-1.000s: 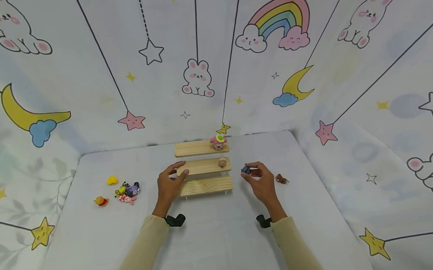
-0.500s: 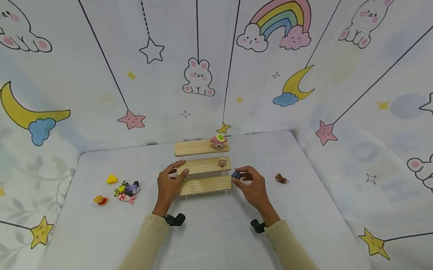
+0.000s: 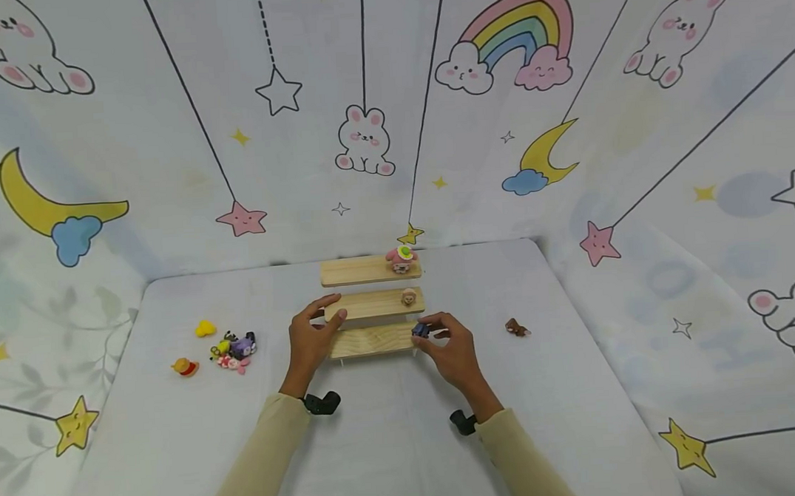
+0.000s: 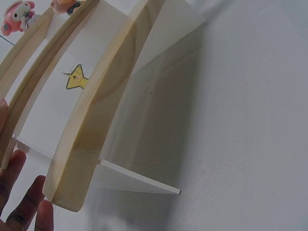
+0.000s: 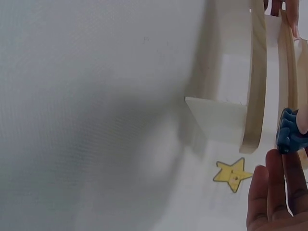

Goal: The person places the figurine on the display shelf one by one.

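My right hand (image 3: 451, 349) pinches a small dark blue figurine (image 3: 420, 330) between thumb and fingers, over the right end of the lowest wooden plank (image 3: 371, 340). In the right wrist view the blue figurine (image 5: 289, 132) shows beside the fingers; whether it touches the plank I cannot tell. My left hand (image 3: 311, 344) grips the left end of the middle plank (image 3: 367, 305) of a three-step display shelf with pale side supports. A brown-tan figurine (image 3: 408, 297) stands at that plank's right end. On the top plank (image 3: 352, 271) stands a pink figurine (image 3: 401, 260) with a green-yellow hat.
At left on the white-covered table (image 3: 406, 440) lie a yellow piece (image 3: 205, 328), a red-and-yellow figurine (image 3: 185, 367) and a cluster of figurines (image 3: 234, 351). Right of the shelf lies a brown figurine (image 3: 517, 327). A patterned cloth backdrop (image 3: 287, 156) surrounds the table.
My right hand has moved left with the blue figurine, from beside the shelf to above the lowest plank's right end. The left hand has kept its place on the middle plank.
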`<state>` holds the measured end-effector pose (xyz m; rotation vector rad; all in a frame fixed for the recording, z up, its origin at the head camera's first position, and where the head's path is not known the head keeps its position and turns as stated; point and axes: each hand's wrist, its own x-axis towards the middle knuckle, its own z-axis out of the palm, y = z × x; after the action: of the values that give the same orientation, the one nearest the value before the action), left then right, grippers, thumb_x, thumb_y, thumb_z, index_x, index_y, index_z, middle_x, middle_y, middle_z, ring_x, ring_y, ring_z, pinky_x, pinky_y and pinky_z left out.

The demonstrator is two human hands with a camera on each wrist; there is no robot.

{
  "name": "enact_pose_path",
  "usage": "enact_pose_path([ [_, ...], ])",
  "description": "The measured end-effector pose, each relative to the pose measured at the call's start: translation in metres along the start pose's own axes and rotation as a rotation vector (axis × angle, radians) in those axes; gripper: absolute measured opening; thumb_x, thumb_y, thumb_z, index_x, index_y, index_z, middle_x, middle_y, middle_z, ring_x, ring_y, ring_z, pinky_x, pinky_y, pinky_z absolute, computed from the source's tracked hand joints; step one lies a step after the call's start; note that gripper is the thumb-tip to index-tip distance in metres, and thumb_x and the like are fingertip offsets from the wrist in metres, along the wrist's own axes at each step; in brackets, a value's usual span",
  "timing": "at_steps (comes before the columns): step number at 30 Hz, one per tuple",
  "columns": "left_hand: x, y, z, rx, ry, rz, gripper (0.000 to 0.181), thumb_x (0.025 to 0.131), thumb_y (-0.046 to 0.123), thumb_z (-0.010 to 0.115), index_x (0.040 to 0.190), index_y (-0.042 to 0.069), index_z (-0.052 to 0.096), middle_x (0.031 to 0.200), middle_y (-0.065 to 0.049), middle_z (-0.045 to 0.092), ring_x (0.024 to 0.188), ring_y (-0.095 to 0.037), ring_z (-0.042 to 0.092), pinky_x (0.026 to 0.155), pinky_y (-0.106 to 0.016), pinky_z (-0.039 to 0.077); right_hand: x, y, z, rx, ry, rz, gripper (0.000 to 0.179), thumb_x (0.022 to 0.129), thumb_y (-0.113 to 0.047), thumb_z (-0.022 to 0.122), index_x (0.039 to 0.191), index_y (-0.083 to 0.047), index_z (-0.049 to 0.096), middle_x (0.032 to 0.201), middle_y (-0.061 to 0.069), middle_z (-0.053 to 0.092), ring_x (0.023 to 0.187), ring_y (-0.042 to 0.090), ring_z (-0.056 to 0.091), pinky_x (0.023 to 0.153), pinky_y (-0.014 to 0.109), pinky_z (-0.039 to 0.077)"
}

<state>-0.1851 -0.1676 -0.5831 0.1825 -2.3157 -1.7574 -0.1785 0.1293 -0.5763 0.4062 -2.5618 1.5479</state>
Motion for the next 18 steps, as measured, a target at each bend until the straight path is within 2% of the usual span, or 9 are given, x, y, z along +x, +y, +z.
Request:
enact_pose_path([
  [8,0.0,0.0,0.0,0.016,0.006,-0.008,0.038,0.095,0.04,0.082,0.131,0.031,0.076,0.142,0.001,0.07,0.121,-0.023,0.061,0.088,-0.029,0.049,0.0,-0.001,0.006,0.028,-0.019,0.027,0.039,0.09,-0.027,0.088,0.125,-0.015,0.074,0.121,-0.003,0.074,0.112,0.019,0.068,0.098,0.049,0.054],
  [18,-0.001,0.004,-0.001,0.014,-0.007,-0.021,0.041,0.094,0.041,0.082,0.133,0.029,0.076,0.144,0.0,0.069,0.124,-0.026,0.06,0.089,-0.031,0.049,0.0,0.007,0.014,-0.029,-0.006,0.01,0.038,0.09,-0.027,0.088,0.125,-0.02,0.075,0.12,-0.004,0.075,0.109,0.017,0.064,0.097,0.049,0.053],
])
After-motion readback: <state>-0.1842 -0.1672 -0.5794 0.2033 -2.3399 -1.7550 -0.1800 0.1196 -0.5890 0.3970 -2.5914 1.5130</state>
